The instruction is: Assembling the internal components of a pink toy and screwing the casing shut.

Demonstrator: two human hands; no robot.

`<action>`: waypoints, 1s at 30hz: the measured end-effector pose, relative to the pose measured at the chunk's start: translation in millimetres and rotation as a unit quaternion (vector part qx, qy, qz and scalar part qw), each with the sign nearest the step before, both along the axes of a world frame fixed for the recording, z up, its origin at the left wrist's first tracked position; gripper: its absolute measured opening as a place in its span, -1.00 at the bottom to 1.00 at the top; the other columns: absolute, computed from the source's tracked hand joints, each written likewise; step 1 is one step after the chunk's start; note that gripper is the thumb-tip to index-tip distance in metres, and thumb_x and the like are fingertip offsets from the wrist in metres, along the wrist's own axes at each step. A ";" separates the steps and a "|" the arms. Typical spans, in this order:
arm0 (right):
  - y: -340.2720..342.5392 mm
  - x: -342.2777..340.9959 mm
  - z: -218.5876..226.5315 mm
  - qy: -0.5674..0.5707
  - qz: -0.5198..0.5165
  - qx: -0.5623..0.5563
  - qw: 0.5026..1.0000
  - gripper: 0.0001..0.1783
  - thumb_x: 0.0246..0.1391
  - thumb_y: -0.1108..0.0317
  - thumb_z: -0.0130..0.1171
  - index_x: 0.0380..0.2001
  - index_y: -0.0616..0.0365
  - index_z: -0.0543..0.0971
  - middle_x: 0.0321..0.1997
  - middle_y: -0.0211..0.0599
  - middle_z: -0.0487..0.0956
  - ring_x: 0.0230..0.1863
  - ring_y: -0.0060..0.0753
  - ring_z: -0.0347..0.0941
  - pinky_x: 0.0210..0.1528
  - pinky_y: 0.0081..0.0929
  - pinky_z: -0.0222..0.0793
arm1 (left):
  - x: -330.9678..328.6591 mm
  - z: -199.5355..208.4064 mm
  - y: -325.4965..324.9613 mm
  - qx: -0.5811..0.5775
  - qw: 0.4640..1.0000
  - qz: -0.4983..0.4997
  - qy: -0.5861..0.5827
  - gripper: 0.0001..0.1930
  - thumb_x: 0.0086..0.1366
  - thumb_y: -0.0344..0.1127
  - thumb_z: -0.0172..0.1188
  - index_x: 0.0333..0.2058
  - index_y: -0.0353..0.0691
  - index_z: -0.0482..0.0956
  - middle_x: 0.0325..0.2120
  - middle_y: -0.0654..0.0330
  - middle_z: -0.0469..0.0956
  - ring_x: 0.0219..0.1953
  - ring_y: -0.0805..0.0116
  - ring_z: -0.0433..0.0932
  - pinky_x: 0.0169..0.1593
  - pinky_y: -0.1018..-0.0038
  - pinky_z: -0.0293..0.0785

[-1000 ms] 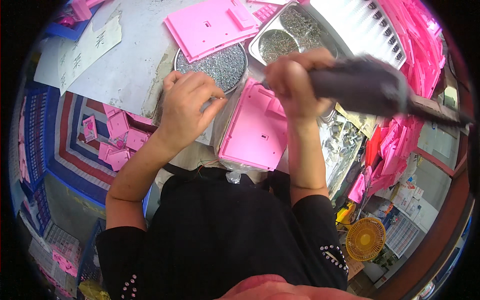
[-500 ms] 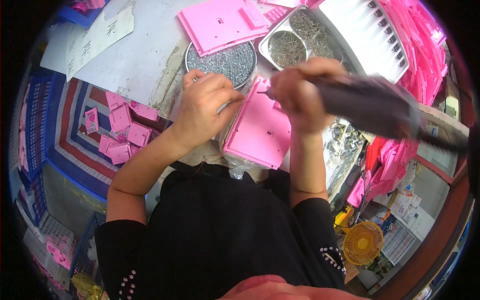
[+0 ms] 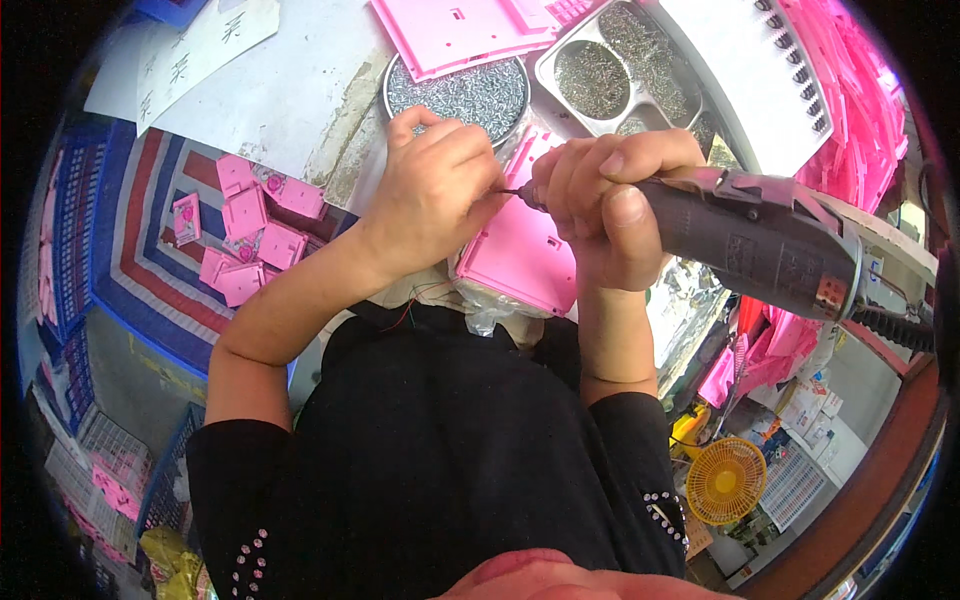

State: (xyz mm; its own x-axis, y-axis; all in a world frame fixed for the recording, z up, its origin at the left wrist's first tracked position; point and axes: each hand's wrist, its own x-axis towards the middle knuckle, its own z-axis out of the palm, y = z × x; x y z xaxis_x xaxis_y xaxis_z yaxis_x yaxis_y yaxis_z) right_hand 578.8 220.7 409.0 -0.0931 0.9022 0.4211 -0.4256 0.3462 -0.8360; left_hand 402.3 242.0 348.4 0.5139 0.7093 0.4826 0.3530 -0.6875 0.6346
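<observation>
You are looking down over your own chest at a crowded tabletop [image 3: 300, 90]. Your right hand [image 3: 610, 205] is wrapping its fingers tightly around the front of a grey electric screwdriver [image 3: 770, 240], whose body is running off to the right with a cable trailing behind it. The thin bit [image 3: 520, 195] is pointing left, toward your left hand [image 3: 435, 190]. That hand's fingers are pinching together right at the bit's tip, apparently on a screw, though the screw itself is too small to make out. Both hands are hovering just above a pink plastic panel [image 3: 520, 255], which is lying at the near edge of the tabletop, directly in front of you.

Just beyond your left hand, a round dish of screws [image 3: 470, 92] is sitting, partly covered by another pink panel [image 3: 460, 30]. To its right, a metal tray [image 3: 600, 70] is holding more small metal parts in compartments. Down to your left, small pink pieces [image 3: 250, 230] are lying in a striped bin.

The risks, as a judgement: your left fingertips are sitting very close to the bit, so starting the driver could nick them. The screw could slip off the tip and drop among the clutter. The panel is lying unheld, so it could shift as the bit is pressing down
</observation>
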 end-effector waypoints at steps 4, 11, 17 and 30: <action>-7.5 3.2 10.3 -0.005 -0.021 0.009 1.000 -0.74 0.25 0.35 0.23 -0.15 0.15 0.36 -0.55 -0.33 0.47 -0.60 -0.53 0.36 -0.39 -0.40 0.45 | -1.0 2.5 2.3 0.014 1.000 -0.021 0.002 -0.82 0.00 -0.40 0.48 -0.43 -0.11 0.63 -0.44 0.32 0.52 -0.28 0.33 0.55 0.03 0.24 0.23; -8.9 -2.2 8.1 0.018 -0.010 0.012 1.000 -0.73 0.27 0.33 0.24 -0.15 0.13 0.35 -0.61 -0.36 0.41 -0.64 -0.53 0.29 -0.47 -0.44 0.34 | -2.6 -4.2 -3.4 -0.029 0.999 -0.025 -0.032 -0.84 0.07 -0.32 0.45 -0.44 -0.12 0.61 -0.42 0.29 0.51 -0.26 0.28 0.55 0.08 0.23 0.19; -8.4 3.6 5.6 0.011 -0.025 0.012 1.000 -0.74 0.28 0.33 0.24 -0.15 0.13 0.36 -0.61 -0.34 0.43 -0.64 -0.52 0.31 -0.47 -0.43 0.36 | -7.7 -9.9 17.5 -0.019 0.998 -0.050 -0.031 -0.85 0.11 -0.26 0.43 -0.36 -0.10 0.67 -0.32 0.31 0.52 -0.18 0.29 0.53 0.09 0.20 0.23; -32.5 -9.2 4.7 -0.057 -0.010 -0.071 0.996 -0.77 0.27 0.32 0.21 -0.20 0.11 0.36 -0.61 -0.39 0.40 -0.63 -0.48 0.32 -0.43 -0.35 0.38 | -14.7 -37.6 59.8 0.121 0.977 0.104 0.144 -0.88 0.22 -0.21 0.35 -0.35 -0.06 0.64 -0.32 0.32 0.53 -0.13 0.30 0.51 0.09 0.13 0.21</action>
